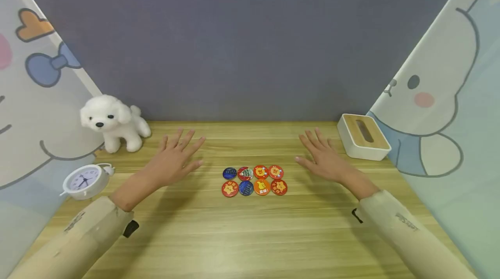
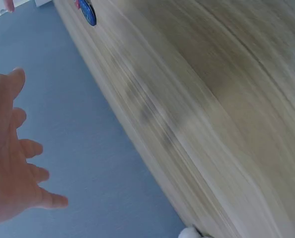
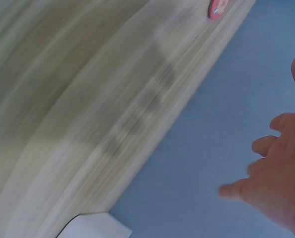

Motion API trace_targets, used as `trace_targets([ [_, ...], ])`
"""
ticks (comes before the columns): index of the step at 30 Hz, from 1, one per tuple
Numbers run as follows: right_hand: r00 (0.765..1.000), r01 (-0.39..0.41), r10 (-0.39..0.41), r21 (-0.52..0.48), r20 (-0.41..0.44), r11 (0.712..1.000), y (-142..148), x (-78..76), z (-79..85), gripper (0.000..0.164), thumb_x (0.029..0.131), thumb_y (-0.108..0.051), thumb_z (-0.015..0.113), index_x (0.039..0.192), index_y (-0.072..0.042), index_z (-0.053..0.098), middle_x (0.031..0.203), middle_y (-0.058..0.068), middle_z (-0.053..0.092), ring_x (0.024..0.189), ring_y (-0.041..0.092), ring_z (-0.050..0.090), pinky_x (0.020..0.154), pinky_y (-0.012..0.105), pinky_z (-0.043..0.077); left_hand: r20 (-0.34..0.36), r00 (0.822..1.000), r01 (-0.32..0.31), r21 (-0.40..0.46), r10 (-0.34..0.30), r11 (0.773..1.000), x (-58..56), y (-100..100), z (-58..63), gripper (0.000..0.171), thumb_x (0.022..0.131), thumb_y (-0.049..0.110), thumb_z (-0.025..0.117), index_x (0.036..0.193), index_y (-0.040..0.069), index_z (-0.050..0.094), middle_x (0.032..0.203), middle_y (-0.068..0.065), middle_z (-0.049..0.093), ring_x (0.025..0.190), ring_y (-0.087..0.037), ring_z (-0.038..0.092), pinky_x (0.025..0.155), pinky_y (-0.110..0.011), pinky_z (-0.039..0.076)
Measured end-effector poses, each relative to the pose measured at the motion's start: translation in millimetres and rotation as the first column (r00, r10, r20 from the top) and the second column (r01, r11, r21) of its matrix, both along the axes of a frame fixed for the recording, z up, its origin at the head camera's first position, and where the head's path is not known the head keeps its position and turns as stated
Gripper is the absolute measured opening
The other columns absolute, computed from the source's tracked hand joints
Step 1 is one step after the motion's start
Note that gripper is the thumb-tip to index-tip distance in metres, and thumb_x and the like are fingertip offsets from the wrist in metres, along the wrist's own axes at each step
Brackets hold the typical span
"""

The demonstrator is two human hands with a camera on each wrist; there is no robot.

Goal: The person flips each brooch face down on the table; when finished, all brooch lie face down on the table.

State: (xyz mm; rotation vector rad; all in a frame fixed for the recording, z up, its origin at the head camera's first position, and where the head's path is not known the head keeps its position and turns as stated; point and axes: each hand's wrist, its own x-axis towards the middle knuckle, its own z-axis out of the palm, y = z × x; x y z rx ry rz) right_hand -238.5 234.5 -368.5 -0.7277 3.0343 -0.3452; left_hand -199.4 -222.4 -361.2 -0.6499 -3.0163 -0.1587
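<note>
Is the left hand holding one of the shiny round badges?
No, the bare left hand hovers empty, apart from the shiny round red, blue and orange badges.

Views around the badges (image 1: 258, 183)

The head view looks forward and down from above the badges. The wrist views, nearer the surface (image 1: 250, 235), look tilted from beside the badges; all share some badges, surface and wall (image 1: 250, 53).

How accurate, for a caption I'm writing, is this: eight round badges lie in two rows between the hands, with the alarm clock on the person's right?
No: the head view shows the alarm clock on the person's left. The eight round badges lie in two rows between left hand and right hand.
</note>
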Motion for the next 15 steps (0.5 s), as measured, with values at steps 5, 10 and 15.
trace_targets([
  [5, 0.998, -0.060, 0.059, -0.029, -0.025, 0.998, -24.2, -7.8, 3.1, 0.086, 0.099, -0.061, 0.047, 0.162, -0.012, 0.015, 0.168, 0.017, 0.014, 0.153, 0.042, 0.017, 0.118, 0.062, 0.023, 0.075, 0.997, 0.004, 0.039, -0.007, 0.999, -8.9, 5.8, -0.3, 0.069, 0.103, 0.050, 0.047, 0.162, 0.024, 0.020, 0.165, -0.022, 0.021, 0.150, -0.049, 0.018, 0.111, -0.074, 0.023],
  [10, 0.991, -0.132, 0.132, -0.039, -0.019, 0.990, -63.8, -20.7, 15.9, 0.081, 0.098, -0.054, 0.056, 0.160, -0.012, 0.024, 0.163, 0.015, 0.030, 0.148, 0.040, 0.033, 0.118, 0.057, 0.029, 0.104, 0.994, 0.031, 0.081, -0.039, 0.996, -25.3, 19.0, -0.1, 0.067, 0.102, 0.041, 0.056, 0.158, 0.014, 0.032, 0.153, -0.026, 0.043, 0.138, -0.048, 0.044, 0.108, -0.064, 0.038],
  [15, 0.977, -0.206, 0.208, -0.042, 0.043, 0.978, -106.4, -30.2, 15.5, 0.074, 0.098, -0.048, 0.058, 0.159, -0.017, 0.029, 0.161, 0.011, 0.036, 0.148, 0.039, 0.033, 0.119, 0.060, 0.026, 0.167, 0.986, -0.021, 0.072, 0.009, 0.997, -32.7, 34.5, -2.8, 0.064, 0.101, 0.043, 0.056, 0.155, 0.013, 0.038, 0.150, -0.024, 0.048, 0.135, -0.045, 0.049, 0.110, -0.060, 0.039],
])
